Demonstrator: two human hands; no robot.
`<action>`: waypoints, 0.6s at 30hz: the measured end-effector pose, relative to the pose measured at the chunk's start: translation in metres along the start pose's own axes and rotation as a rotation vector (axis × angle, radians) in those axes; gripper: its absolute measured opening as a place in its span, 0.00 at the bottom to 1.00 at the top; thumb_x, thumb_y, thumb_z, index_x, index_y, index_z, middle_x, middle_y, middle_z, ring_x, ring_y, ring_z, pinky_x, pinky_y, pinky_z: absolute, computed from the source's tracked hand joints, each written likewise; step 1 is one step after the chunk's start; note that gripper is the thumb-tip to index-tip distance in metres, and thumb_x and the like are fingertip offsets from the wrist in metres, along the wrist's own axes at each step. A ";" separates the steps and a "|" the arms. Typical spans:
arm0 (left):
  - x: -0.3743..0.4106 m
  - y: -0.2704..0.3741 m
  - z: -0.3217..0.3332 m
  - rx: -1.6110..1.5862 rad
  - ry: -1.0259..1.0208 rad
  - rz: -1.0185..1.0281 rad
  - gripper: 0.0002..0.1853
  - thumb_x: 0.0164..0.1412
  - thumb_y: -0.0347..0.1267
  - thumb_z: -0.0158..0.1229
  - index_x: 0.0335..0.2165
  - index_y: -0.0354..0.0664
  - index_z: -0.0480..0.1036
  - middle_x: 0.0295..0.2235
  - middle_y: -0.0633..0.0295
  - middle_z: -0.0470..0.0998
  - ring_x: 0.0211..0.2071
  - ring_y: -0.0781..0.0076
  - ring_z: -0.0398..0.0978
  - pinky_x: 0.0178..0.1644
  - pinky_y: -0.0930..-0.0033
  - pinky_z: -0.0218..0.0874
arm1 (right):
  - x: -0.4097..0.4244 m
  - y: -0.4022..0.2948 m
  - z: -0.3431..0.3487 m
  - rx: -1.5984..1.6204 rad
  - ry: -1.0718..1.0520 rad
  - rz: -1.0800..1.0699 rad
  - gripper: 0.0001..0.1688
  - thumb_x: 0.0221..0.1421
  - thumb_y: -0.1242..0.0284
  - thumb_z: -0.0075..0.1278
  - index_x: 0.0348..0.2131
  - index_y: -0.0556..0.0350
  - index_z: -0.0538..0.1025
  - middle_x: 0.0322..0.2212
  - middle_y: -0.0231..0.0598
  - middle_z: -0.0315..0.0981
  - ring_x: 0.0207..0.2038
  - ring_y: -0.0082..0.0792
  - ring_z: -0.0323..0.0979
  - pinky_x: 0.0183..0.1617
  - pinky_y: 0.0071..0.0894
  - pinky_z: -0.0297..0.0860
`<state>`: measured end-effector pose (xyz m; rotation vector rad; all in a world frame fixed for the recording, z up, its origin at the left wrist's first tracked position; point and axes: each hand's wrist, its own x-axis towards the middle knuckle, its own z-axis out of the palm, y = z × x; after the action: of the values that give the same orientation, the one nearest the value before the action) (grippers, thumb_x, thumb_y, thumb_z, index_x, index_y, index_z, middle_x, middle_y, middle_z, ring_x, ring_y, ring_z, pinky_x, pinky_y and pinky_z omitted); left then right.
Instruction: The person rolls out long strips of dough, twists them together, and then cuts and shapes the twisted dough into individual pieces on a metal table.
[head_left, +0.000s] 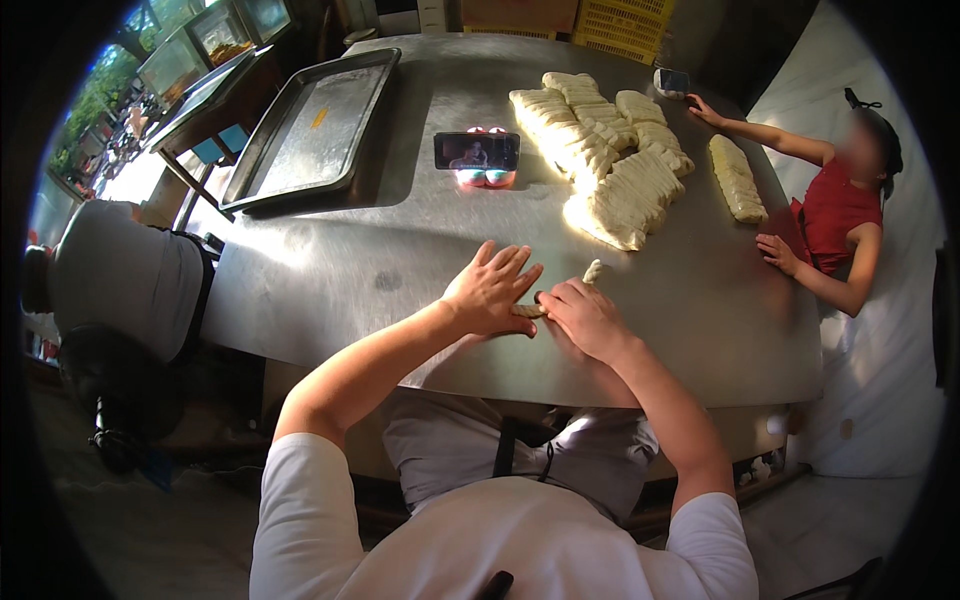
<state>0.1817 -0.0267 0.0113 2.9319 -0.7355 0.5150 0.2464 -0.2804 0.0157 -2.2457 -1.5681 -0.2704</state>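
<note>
On the metal table (337, 277) in front of me lies a twisted rope of dough (592, 271). My left hand (493, 292) rests flat over one end of it, fingers spread, with a short piece showing by the thumb. Close by on the right, my right hand (585, 315) is closed around the rope, and its twisted tip sticks out beyond the fingers. The palm sides of both hands are hidden. Past my right hand lies a pile of folded dough strips (619, 199).
A phone (477, 151) stands on a small holder. At the back left is a metal baking tray (300, 127). Another dough piece (735, 180) lies near a person in red (840, 210) at the right edge, whose hands touch the table. A person in white (127, 270) is at left. Yellow crates (622, 26) stand behind.
</note>
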 end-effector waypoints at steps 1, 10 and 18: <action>0.008 -0.005 0.001 -0.068 -0.077 0.002 0.40 0.61 0.63 0.64 0.55 0.42 0.74 0.59 0.49 0.75 0.63 0.49 0.71 0.65 0.46 0.61 | -0.007 0.016 -0.003 -0.034 -0.004 0.036 0.12 0.62 0.71 0.57 0.46 0.50 0.82 0.39 0.31 0.74 0.47 0.38 0.75 0.52 0.40 0.77; 0.048 -0.003 0.032 -0.321 0.113 0.119 0.27 0.60 0.56 0.69 0.34 0.44 0.73 0.31 0.58 0.77 0.35 0.51 0.81 0.38 0.50 0.72 | -0.022 0.063 -0.029 0.102 0.007 0.230 0.03 0.57 0.77 0.58 0.30 0.58 0.78 0.39 0.38 0.76 0.48 0.43 0.75 0.54 0.45 0.75; 0.078 0.011 0.040 -0.314 0.053 0.120 0.26 0.63 0.58 0.66 0.35 0.45 0.76 0.32 0.58 0.77 0.35 0.51 0.81 0.41 0.50 0.72 | -0.034 0.077 -0.033 0.081 0.023 0.275 0.10 0.55 0.81 0.62 0.39 0.59 0.83 0.40 0.37 0.77 0.48 0.43 0.75 0.54 0.42 0.76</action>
<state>0.2539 -0.0772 -0.0001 2.5872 -0.8989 0.4387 0.3082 -0.3462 0.0178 -2.3495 -1.2166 -0.1518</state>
